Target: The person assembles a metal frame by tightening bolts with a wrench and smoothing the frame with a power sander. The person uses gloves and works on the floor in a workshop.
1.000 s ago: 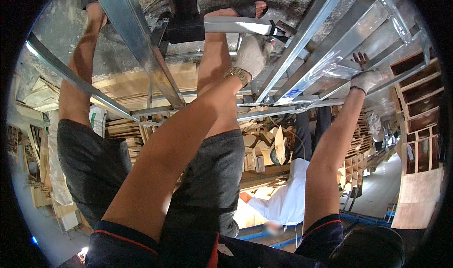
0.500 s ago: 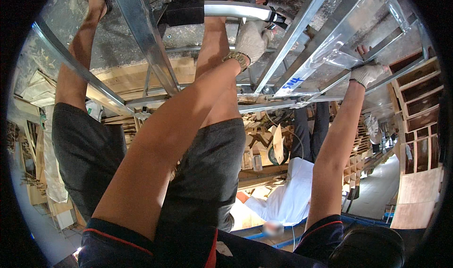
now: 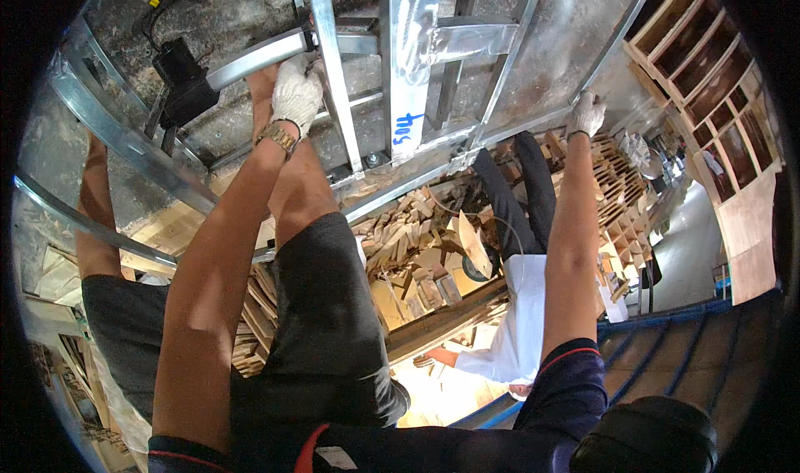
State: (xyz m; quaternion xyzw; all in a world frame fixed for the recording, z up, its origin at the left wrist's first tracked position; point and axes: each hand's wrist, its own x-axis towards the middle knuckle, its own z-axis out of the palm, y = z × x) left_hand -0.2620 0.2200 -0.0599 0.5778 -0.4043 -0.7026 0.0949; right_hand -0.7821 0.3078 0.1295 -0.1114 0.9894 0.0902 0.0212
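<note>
My left hand [image 3: 297, 94], in a white knit glove above a gold watch [image 3: 278, 137], is closed right under the end of a silver tube [image 3: 258, 59]. The tube runs out of a black motor housing [image 3: 185, 85], like a linear actuator. The knuckles sit beside an upright metal bar [image 3: 332, 73]; what the fingers hold is hidden. My right hand [image 3: 587, 115], also gloved, is closed on the outer rail of a welded metal frame [image 3: 410, 65] with blue handwriting on one wide bar. That arm is stretched far out to the right.
Curved metal rails [image 3: 133, 152] cross at left by my bare legs. A person in a white shirt [image 3: 517, 319] and dark trousers is close by. Wood scraps [image 3: 417, 248] lie heaped on the floor. A wooden lattice frame [image 3: 708, 81] stands at right, a blue-edged rack [image 3: 667, 348] below it.
The view has turned, so the frame's bars now stand more upright and the black housing appears farther left. My left hand stays by the tube's end; my right hand still grips the frame.
</note>
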